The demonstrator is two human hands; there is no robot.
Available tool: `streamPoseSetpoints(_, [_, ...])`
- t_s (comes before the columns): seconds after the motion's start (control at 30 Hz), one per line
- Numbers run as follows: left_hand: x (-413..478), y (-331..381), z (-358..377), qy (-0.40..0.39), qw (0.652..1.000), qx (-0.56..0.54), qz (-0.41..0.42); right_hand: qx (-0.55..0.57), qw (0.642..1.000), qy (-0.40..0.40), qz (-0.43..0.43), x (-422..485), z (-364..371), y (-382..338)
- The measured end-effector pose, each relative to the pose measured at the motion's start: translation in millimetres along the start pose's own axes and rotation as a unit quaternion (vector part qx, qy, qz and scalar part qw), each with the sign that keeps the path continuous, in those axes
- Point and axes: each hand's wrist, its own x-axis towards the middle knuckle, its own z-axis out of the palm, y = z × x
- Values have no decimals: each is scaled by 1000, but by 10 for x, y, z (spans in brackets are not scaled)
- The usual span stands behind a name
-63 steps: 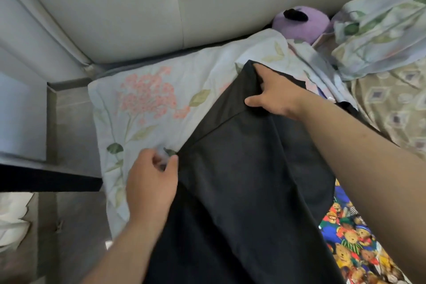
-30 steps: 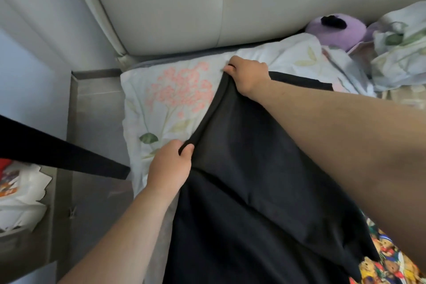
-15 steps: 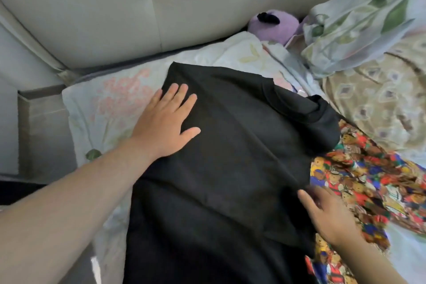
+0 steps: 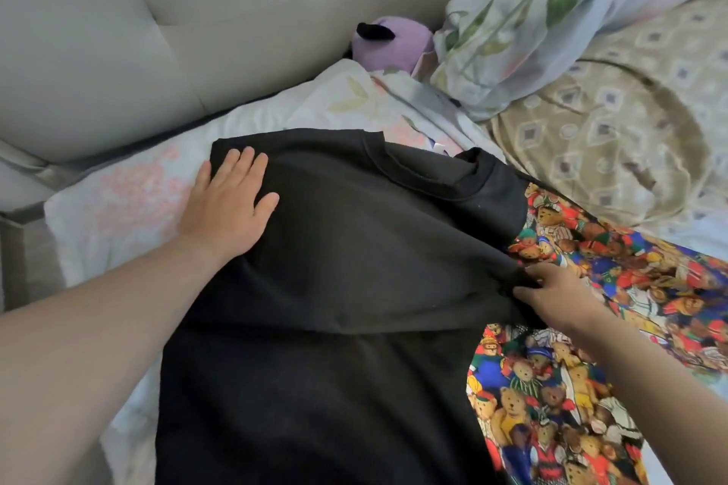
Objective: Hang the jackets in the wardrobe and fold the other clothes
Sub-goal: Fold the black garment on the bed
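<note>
Black shirt [image 4: 354,248], soft matte knit, folded flat

No writing you can read, black garment [image 4: 354,248] under your left hand [image 4: 228,205] shows no legible label, bear-print fabric [image 4: 551,406] beside your right hand [image 4: 551,295] any lettering too small to tell

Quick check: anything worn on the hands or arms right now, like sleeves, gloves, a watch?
Nothing worn shows. The left hand and right hand are bare, without gloves, rings or a watch, and no sleeve appears before the frame edge.
</note>
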Motion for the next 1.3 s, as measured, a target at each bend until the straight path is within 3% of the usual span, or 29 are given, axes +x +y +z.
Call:
streamPoseSetpoints(0.1, [5,29,46,-5,1000,21,-14,-57,997,47,-13,-33,219,-76])
streamPoseSetpoints(0.23, [-14,158,-27,51,998,35,-33,-131,961,191,-151,-129,562,-66])
streamPoseSetpoints(0.37, [-188,299,29,49,998,-8,-30,-67,981,148,-105,93,562,-114])
streamPoseSetpoints(0.4, [-223,295,73,40,999,-4,-36,-48,975,177,-123,134,537,-128])
streamPoseSetpoints(0.47, [-220,299,154,41,998,-10,-53,-71,945,267,-174,221,484,-151])
streamPoseSetpoints(0.57, [-176,371,277,51,996,-7,-71,-113,910,332,-220,299,580,-172])
streamPoseSetpoints(0.63, [-164,399,350,54,996,3,-74,-115,865,372,-317,282,723,-200])
streamPoseSetpoints(0.7, [-163,403,393,54,995,9,-78,-158,822,338,-430,233,913,-217])
streamPoseSetpoints(0.73, [-165,397,402,54,995,11,-82,-192,819,290,-456,223,978,-222])
streamPoseSetpoints(0.9, [-71,469,512,39,995,34,-84,-317,850,133,-400,542,988,-192])
streamPoseSetpoints(1.1, [34,483,537,14,996,43,-78,-329,858,112,-379,658,1038,-220])
streamPoseSetpoints(1.3, [172,512,476,-79,988,87,-97,-299,868,103,-382,598,961,-267])
